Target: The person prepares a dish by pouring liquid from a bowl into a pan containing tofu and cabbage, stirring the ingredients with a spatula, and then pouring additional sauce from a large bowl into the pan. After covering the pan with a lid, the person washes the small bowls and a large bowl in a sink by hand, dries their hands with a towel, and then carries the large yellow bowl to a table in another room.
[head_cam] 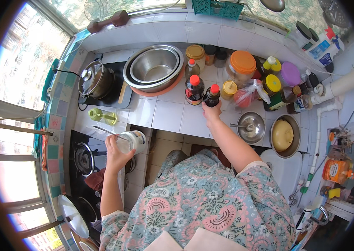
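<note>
My left hand (pixel 116 152) grips a glass jar (pixel 137 141) of white contents, held tilted over the edge between hob and counter. A metal spoon handle (pixel 108 132) sticks out of the jar's mouth. My right hand (pixel 212 112) is closed around a small dark bottle (pixel 212 97) with a red cap, at the tiled counter. Just left of it stands a larger dark bottle (pixel 195 91), also red-capped. A yellow-lidded jar (pixel 228 89) and a tied plastic bag (pixel 248 97) with reddish contents sit to the right of this hand.
Nested steel basins (pixel 155 67) rest on the counter. A lidded pot (pixel 94 80) stands on an induction cooker. A steel bowl with a ladle (pixel 251 127) and a pot holding a yellow bowl (pixel 285 135) lie right, by the sink (pixel 285 172). The gas hob (pixel 84 160) is left.
</note>
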`<action>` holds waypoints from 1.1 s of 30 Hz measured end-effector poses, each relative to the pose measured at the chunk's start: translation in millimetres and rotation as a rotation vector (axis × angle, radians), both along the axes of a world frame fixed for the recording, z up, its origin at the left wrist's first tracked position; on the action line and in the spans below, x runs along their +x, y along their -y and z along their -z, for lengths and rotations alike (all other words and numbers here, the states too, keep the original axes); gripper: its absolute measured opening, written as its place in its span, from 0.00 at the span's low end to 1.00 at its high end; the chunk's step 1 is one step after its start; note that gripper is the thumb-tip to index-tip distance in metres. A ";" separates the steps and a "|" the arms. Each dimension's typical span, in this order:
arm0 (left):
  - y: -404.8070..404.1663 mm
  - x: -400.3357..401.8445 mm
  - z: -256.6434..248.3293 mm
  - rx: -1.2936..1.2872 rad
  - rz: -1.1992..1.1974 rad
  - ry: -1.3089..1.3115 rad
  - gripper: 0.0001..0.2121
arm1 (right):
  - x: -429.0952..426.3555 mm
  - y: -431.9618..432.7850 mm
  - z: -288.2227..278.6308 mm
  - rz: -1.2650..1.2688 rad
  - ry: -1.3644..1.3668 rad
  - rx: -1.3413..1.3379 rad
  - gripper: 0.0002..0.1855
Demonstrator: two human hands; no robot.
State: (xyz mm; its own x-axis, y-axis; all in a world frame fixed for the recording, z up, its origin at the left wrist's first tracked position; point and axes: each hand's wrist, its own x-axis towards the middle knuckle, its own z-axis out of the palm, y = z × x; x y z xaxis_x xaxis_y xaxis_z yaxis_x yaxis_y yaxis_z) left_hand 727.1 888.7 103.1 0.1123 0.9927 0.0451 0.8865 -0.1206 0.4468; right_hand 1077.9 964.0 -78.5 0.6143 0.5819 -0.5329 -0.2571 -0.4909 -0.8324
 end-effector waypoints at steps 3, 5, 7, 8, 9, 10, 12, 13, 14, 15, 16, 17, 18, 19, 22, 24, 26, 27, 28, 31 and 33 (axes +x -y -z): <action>2.7 35.3 9.1 -0.005 0.063 0.003 0.34 | -1.7 -8.3 -17.7 -0.016 -0.032 0.020 0.52; 1.6 56.7 12.0 -0.004 0.138 0.003 0.33 | -2.2 -15.8 -41.7 -0.006 -0.024 0.013 0.52; -0.1 72.5 16.5 -0.005 0.205 -0.021 0.35 | 3.5 -25.7 -42.5 0.014 0.001 -0.007 0.52; -1.5 79.6 19.0 -0.010 0.209 -0.022 0.35 | 6.0 -33.2 -35.2 0.019 0.023 -0.024 0.52; -3.5 86.1 21.0 -0.022 0.243 -0.007 0.35 | 6.7 -40.8 -38.0 0.020 0.048 -0.038 0.52; -6.0 91.8 23.2 -0.035 0.279 0.008 0.35 | 7.7 -46.7 -41.1 0.021 0.049 -0.041 0.52; -13.4 101.5 24.4 -0.073 0.353 0.022 0.35 | 8.1 -57.7 -50.3 0.073 -0.009 -0.082 0.50; -19.6 106.2 24.9 -0.099 0.401 0.023 0.35 | 10.8 -65.8 -37.4 0.086 -0.012 -0.086 0.50; -24.4 111.1 26.2 -0.101 0.443 0.032 0.35 | 16.0 -76.3 -10.0 0.138 -0.005 -0.028 0.46; -29.6 114.6 27.5 -0.095 0.496 0.023 0.35 | 23.3 -88.4 17.3 0.190 0.008 0.036 0.43; -33.5 117.6 26.1 -0.101 0.545 0.024 0.36 | 29.7 -97.1 25.2 0.224 -0.022 0.066 0.39; -38.6 120.5 24.1 -0.100 0.592 0.022 0.36 | 36.1 -105.1 30.9 0.260 -0.051 0.098 0.36; -43.6 120.4 25.6 -0.096 0.584 0.030 0.36 | 36.3 -103.8 10.6 0.219 -0.189 0.145 0.32; -49.3 122.5 28.1 -0.108 0.647 0.019 0.36 | 39.1 -98.9 -4.4 0.194 -0.327 0.184 0.28; -63.3 131.7 31.4 -0.117 0.774 0.015 0.36 | 48.1 -107.1 -15.9 0.219 -0.473 0.324 0.19; -69.4 140.8 29.9 -0.098 0.855 0.023 0.36 | 58.2 -113.2 -13.2 0.198 -0.597 0.415 0.15; -76.3 149.3 31.0 -0.087 0.912 0.031 0.36 | 67.3 -119.1 -6.4 0.225 -0.617 0.457 0.14; -78.2 153.7 32.6 -0.076 0.945 0.045 0.36 | 68.3 -118.9 -8.3 0.230 -0.637 0.490 0.13; -80.5 159.6 33.6 -0.085 0.970 0.036 0.36 | 69.7 -117.0 -17.6 0.240 -0.617 0.447 0.17; -85.9 181.1 37.0 -0.105 1.020 0.039 0.36 | 70.4 -103.6 -38.9 0.324 -0.491 0.368 0.24; -88.7 198.1 38.4 -0.097 1.044 0.028 0.36 | 75.5 -71.4 -64.5 0.239 -0.523 0.395 0.25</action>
State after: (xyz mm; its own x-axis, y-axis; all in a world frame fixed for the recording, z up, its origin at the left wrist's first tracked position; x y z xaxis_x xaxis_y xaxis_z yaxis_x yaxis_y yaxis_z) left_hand 925.2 977.5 64.6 0.9152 0.4028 -0.0141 0.3522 -0.7821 0.5140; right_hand 1153.4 1035.3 -14.0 0.4702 0.6740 -0.5697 -0.7362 -0.0565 -0.6744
